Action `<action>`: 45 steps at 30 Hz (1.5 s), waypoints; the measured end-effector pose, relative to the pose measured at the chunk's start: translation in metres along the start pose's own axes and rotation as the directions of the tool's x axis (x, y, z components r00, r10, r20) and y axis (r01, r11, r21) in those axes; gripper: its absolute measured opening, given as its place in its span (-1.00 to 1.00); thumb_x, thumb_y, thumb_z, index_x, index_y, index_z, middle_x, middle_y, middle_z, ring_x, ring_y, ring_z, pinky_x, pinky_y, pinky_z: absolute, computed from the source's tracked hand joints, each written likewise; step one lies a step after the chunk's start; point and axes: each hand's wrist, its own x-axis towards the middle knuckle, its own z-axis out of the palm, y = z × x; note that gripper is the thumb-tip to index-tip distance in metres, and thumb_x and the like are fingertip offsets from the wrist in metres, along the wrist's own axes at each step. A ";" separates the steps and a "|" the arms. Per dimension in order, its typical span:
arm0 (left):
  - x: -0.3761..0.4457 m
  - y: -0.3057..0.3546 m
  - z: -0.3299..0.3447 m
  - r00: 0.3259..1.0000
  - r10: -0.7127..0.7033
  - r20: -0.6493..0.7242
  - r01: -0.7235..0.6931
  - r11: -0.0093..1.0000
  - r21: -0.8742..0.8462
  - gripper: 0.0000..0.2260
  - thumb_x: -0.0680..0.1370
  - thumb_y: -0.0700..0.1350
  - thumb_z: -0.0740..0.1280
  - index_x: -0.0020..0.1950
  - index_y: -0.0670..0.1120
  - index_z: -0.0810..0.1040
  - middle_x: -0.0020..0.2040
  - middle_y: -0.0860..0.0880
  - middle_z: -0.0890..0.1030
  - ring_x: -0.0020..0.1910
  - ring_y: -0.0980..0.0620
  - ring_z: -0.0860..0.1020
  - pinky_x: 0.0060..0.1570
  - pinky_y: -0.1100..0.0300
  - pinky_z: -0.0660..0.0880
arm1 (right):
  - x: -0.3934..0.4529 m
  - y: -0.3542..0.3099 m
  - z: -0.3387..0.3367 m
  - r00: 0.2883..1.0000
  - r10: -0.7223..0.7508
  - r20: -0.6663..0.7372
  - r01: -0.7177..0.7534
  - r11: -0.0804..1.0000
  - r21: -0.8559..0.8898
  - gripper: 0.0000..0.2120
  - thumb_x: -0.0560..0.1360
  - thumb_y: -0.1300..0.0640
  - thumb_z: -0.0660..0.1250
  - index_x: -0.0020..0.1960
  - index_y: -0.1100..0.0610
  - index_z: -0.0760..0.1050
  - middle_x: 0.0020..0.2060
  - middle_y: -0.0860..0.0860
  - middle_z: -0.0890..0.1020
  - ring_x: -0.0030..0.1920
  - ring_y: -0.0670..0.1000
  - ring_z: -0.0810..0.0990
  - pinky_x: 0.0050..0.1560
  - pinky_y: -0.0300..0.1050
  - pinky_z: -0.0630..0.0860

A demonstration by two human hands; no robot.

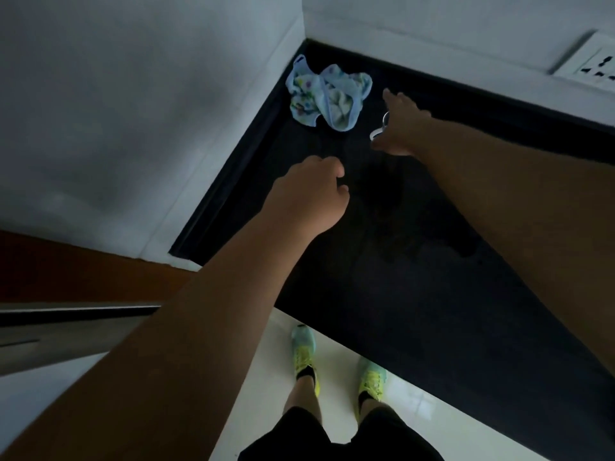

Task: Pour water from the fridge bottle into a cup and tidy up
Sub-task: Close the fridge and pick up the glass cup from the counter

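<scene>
A counter (416, 294) fills the corner where two walls meet. A crumpled cloth (327, 93) lies on it at 12 o'clock, deep in the corner. The right hand (401, 126) is at 1 o'clock, just beside the cloth; the left hand (311, 191) at 11 o'clock, nearer. A wall socket (595, 63) sits at 2 o'clock.

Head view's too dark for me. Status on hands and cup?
Left hand curled, holding nothing visible. Right hand reaching over a small clear rimmed object, grip unclear. Crumpled cloth in counter corner.
</scene>
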 end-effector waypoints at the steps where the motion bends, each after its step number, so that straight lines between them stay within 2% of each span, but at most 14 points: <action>1: 0.001 -0.003 0.000 1.000 -0.005 0.001 0.005 1.000 -0.003 -0.64 0.69 0.06 0.26 0.47 0.02 0.48 0.38 -0.04 0.52 0.28 -0.07 0.56 0.26 -0.10 0.55 | 0.008 0.004 0.005 1.000 -0.006 0.025 0.007 0.999 -0.031 -0.06 0.51 -0.07 0.39 0.69 0.02 -0.10 0.67 0.10 0.02 0.61 0.30 0.14 0.55 0.24 0.21; 4: 0.003 -0.006 -0.002 1.000 -0.010 0.012 0.010 1.000 -0.027 -0.63 0.69 0.05 0.26 0.49 0.02 0.46 0.40 -0.04 0.53 0.29 -0.06 0.57 0.27 -0.09 0.54 | 0.012 0.013 0.016 1.000 0.025 0.002 -0.025 0.997 -0.073 -0.27 0.45 0.04 0.36 0.58 0.08 0.23 0.55 0.17 0.22 0.45 0.33 0.36 0.35 0.24 0.46; 7: 0.005 -0.004 0.000 0.999 -0.026 0.045 0.027 0.999 -0.036 -0.62 0.69 0.04 0.26 0.51 0.02 0.44 0.42 -0.03 0.52 0.28 -0.04 0.57 0.26 -0.06 0.55 | -0.003 0.012 0.020 0.993 0.114 -0.023 -0.116 0.988 -0.102 -0.41 0.50 0.16 0.42 0.47 0.12 0.30 0.43 0.19 0.28 0.26 0.37 0.48 0.04 0.20 0.54; 9: 0.005 -0.001 0.003 0.998 -0.030 0.062 0.032 0.999 -0.042 -0.61 0.69 0.03 0.26 0.53 0.03 0.42 0.43 -0.03 0.51 0.26 -0.04 0.58 0.23 -0.04 0.56 | -0.016 0.010 0.026 0.992 0.124 0.002 -0.124 0.987 -0.104 -0.39 0.52 0.19 0.43 0.50 0.08 0.28 0.44 0.22 0.29 0.30 0.40 0.47 0.10 0.23 0.54; 13: 0.004 0.006 0.016 0.995 -0.046 0.094 0.052 0.997 -0.065 -0.53 0.69 0.01 0.28 0.60 0.04 0.32 0.50 -0.05 0.47 0.34 -0.05 0.55 0.23 0.00 0.55 | -0.046 0.014 0.042 1.000 0.007 -0.010 -0.008 0.999 -0.035 -0.49 0.55 0.11 0.42 0.44 0.05 0.35 0.37 0.20 0.40 0.33 0.35 0.47 0.22 0.21 0.54; 16: 0.000 0.010 0.024 0.993 -0.037 0.108 0.044 0.997 -0.063 -0.46 0.68 0.00 0.30 0.65 0.07 0.24 0.53 -0.05 0.43 0.41 -0.06 0.51 0.27 0.02 0.52 | -0.076 0.014 0.041 0.998 -0.058 -0.026 0.060 0.995 0.083 -0.51 0.50 0.02 0.46 0.38 0.01 0.41 0.29 0.15 0.47 0.26 0.27 0.54 0.17 0.12 0.57; 20: -0.016 0.017 0.022 0.999 0.004 0.054 0.007 0.982 -0.189 -0.48 0.70 -0.03 0.25 0.65 0.12 0.21 0.47 -0.04 0.51 0.32 0.00 0.56 0.10 0.16 0.45 | -0.124 0.017 0.021 0.989 -0.081 -0.122 0.109 0.962 0.250 -0.39 0.42 -0.03 0.53 0.40 0.02 0.41 0.26 0.05 0.56 0.18 0.10 0.59 0.06 -0.03 0.53; 24: -0.044 0.039 0.001 0.998 0.039 -0.052 -0.056 0.925 -0.375 -0.71 0.73 -0.02 0.17 0.44 0.04 0.47 0.13 0.02 0.65 -0.05 0.12 0.62 -0.16 0.20 0.45 | -0.188 0.023 -0.009 0.965 -0.133 -0.227 0.208 0.913 0.351 -0.42 0.40 -0.04 0.56 0.37 -0.01 0.48 0.20 -0.06 0.56 0.11 -0.04 0.54 -0.01 -0.19 0.41; 27: -0.073 0.059 -0.014 0.995 0.066 -0.071 -0.091 0.887 -0.452 -0.74 0.75 0.07 0.11 0.22 0.01 0.54 -0.07 0.05 0.64 -0.10 0.13 0.64 -0.14 0.17 0.52 | -0.233 0.031 -0.032 0.942 -0.176 -0.285 0.277 0.887 0.369 -0.43 0.39 -0.05 0.57 0.36 -0.10 0.50 0.17 -0.15 0.56 0.08 -0.15 0.52 -0.07 -0.35 0.36; 31: -0.105 0.085 -0.028 0.995 0.097 -0.007 -0.079 0.768 -0.635 -0.75 0.75 0.10 0.11 0.02 0.04 0.49 -0.15 0.00 0.66 -0.25 0.18 0.62 -0.11 0.13 0.54 | -0.280 0.038 -0.058 0.935 -0.186 -0.301 0.316 0.819 0.478 -0.39 0.40 -0.06 0.59 0.40 -0.16 0.48 0.21 -0.21 0.57 0.16 -0.19 0.54 0.05 -0.35 0.42; 34: -0.122 0.101 -0.036 0.995 0.100 -0.020 -0.088 0.744 -0.662 -0.74 0.74 0.08 0.12 -0.08 0.07 0.46 -0.22 0.05 0.61 -0.33 0.24 0.54 -0.18 0.23 0.45 | -0.306 0.041 -0.073 0.928 -0.184 -0.323 0.337 0.786 0.519 -0.34 0.41 -0.03 0.60 0.45 -0.12 0.44 0.25 -0.19 0.57 0.17 -0.19 0.58 0.03 -0.43 0.42; 37: -0.135 0.114 -0.047 0.991 0.125 -0.047 -0.123 0.721 -0.682 -0.72 0.74 0.09 0.13 -0.09 0.03 0.50 -0.26 0.07 0.59 -0.34 0.23 0.53 -0.20 0.25 0.43 | -0.330 0.044 -0.087 0.916 -0.153 -0.372 0.345 0.775 0.529 -0.29 0.39 -0.06 0.60 0.46 -0.07 0.40 0.23 -0.20 0.59 0.15 -0.21 0.61 0.07 -0.37 0.50; 41: -0.145 0.126 -0.066 0.970 0.234 -0.064 -0.220 0.742 -0.634 -0.69 0.73 0.10 0.14 -0.10 0.01 0.51 -0.28 0.05 0.62 -0.33 0.18 0.57 -0.14 0.08 0.52 | -0.361 0.048 -0.101 0.898 -0.079 -0.434 0.322 0.790 0.522 -0.35 0.37 -0.10 0.60 0.40 -0.06 0.45 0.18 -0.22 0.62 0.10 -0.26 0.61 0.09 -0.30 0.56; 45: -0.146 0.137 -0.084 0.940 0.339 -0.036 -0.290 0.739 -0.609 -0.69 0.73 0.09 0.14 -0.11 0.01 0.53 -0.25 0.00 0.66 -0.27 0.08 0.61 -0.03 -0.05 0.59 | -0.382 0.045 -0.109 0.868 0.007 -0.497 0.278 0.822 0.497 -0.36 0.39 -0.11 0.59 0.39 -0.07 0.45 0.16 -0.22 0.62 0.05 -0.32 0.58 -0.07 -0.44 0.48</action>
